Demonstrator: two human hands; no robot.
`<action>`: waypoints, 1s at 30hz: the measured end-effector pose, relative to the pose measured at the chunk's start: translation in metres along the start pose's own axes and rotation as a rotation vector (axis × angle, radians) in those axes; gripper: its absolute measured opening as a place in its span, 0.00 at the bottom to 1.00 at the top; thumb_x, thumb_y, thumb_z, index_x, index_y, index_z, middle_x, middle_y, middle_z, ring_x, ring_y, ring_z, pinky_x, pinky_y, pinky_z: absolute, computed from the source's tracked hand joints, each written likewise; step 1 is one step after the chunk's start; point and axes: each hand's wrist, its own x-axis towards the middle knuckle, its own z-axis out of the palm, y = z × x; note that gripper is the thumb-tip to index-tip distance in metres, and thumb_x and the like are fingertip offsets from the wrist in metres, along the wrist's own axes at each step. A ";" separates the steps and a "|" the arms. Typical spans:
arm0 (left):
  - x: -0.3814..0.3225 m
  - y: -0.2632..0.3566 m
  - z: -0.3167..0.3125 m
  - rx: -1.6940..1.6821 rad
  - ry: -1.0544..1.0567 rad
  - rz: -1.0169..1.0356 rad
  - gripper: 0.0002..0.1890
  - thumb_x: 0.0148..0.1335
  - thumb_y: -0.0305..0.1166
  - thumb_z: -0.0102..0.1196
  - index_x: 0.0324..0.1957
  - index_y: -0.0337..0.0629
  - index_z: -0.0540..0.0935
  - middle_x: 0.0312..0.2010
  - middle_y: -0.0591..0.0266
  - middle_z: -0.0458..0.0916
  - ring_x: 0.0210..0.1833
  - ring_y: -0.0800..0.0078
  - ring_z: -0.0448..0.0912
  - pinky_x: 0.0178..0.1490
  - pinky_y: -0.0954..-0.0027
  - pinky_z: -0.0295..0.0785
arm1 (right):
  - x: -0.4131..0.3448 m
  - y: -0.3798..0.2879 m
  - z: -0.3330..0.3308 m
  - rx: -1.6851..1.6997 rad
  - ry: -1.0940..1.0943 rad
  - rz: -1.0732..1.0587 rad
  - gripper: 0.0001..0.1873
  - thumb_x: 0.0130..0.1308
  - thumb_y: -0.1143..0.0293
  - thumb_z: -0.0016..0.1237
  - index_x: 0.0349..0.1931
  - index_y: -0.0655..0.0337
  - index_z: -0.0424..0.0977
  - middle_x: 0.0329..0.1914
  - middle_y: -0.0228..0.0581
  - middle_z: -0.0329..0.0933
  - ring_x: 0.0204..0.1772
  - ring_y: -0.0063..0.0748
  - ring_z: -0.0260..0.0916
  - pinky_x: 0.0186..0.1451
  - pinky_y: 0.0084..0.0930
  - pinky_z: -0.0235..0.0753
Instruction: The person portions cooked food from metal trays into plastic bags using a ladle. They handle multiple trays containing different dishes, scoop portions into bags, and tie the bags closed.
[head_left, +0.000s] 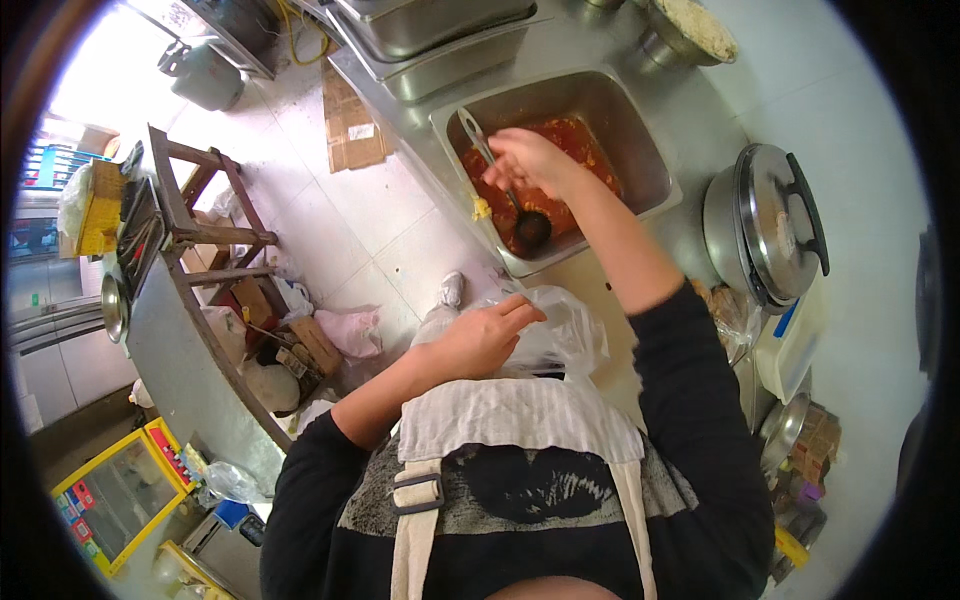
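My left hand (487, 334) is in front of the apron with its fingers curled at a clear plastic bag (574, 326), and it appears to grip the bag's edge. The fold of plastic under the fingers is partly hidden. Over a deep rectangular steel pan (645, 142), my right hand (529, 161) hovers with loosely bent fingers, slightly blurred, beside the ladle handle. I see no grip on it. That ladle (532, 227) has its dark bowl in red sauce (574, 139) and its handle leaning on the pan's left rim. A yellow bit of food (481, 208) clings to that rim.
A lidded steel pot (776, 225) stands right of the pan. Stacked steel trays (442, 37) lie behind it, and a bowl of pale crumbly food (694, 34) is at the back. Left are a wooden-framed table (195, 352), flattened cardboard (356, 127) and a gas cylinder (202, 75).
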 end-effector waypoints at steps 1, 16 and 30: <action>-0.004 -0.003 -0.004 -0.020 0.004 -0.008 0.20 0.52 0.18 0.50 0.50 0.41 0.73 0.47 0.54 0.74 0.43 0.50 0.77 0.43 0.56 0.74 | 0.024 0.001 0.000 0.170 -0.052 0.136 0.26 0.72 0.51 0.36 0.60 0.61 0.64 0.36 0.45 0.81 0.38 0.28 0.77 0.33 0.18 0.68; 0.023 -0.017 -0.018 -0.241 -0.045 0.123 0.22 0.55 0.18 0.53 0.53 0.38 0.72 0.44 0.52 0.72 0.37 0.59 0.73 0.43 0.65 0.71 | -0.119 0.002 -0.065 -1.171 -0.085 0.123 0.04 0.55 0.75 0.53 0.31 0.64 0.76 0.31 0.47 0.81 0.35 0.40 0.79 0.33 0.35 0.74; 0.044 0.006 -0.002 -0.370 -0.080 0.048 0.35 0.47 0.10 0.37 0.62 0.37 0.67 0.51 0.52 0.70 0.38 0.67 0.75 0.45 0.70 0.72 | -0.176 0.081 -0.045 -1.437 0.657 -0.347 0.25 0.61 0.75 0.40 0.59 0.49 0.71 0.35 0.41 0.73 0.35 0.46 0.76 0.33 0.41 0.75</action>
